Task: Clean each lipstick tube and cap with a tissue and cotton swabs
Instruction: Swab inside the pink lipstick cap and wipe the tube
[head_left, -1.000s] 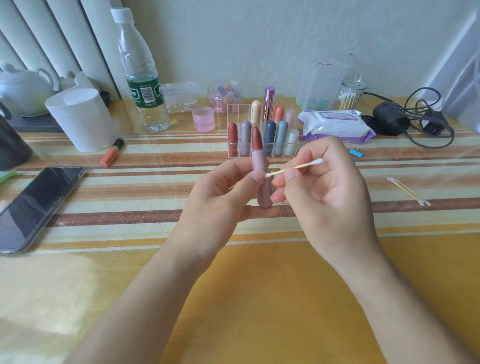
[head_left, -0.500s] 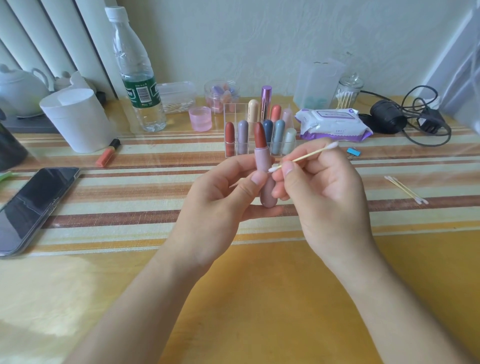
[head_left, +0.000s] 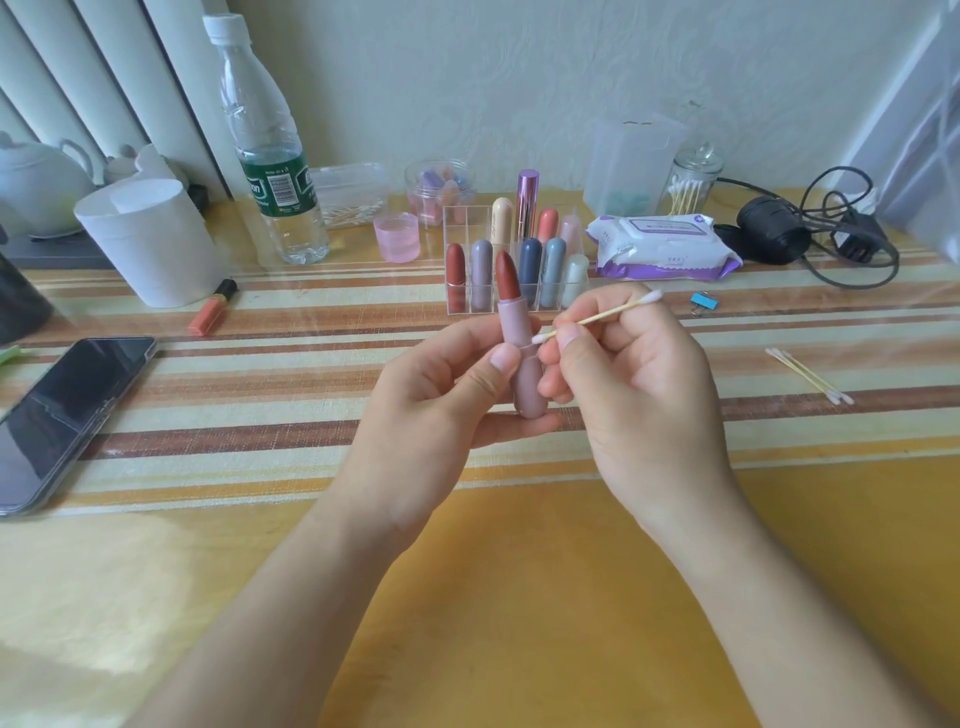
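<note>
Right grip, swab seemingly against lipstick

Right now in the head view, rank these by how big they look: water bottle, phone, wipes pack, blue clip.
1. water bottle and phone: about alike; the phone lies nearer the camera, so unranked.
2. wipes pack.
3. blue clip.

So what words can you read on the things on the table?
"on": the end of a white word on the green label of the water bottle; the rest is hidden.
Barcode numbers there: too small.
Wipes pack label: blurred.
Cream lipstick cap writing: too small.
</note>
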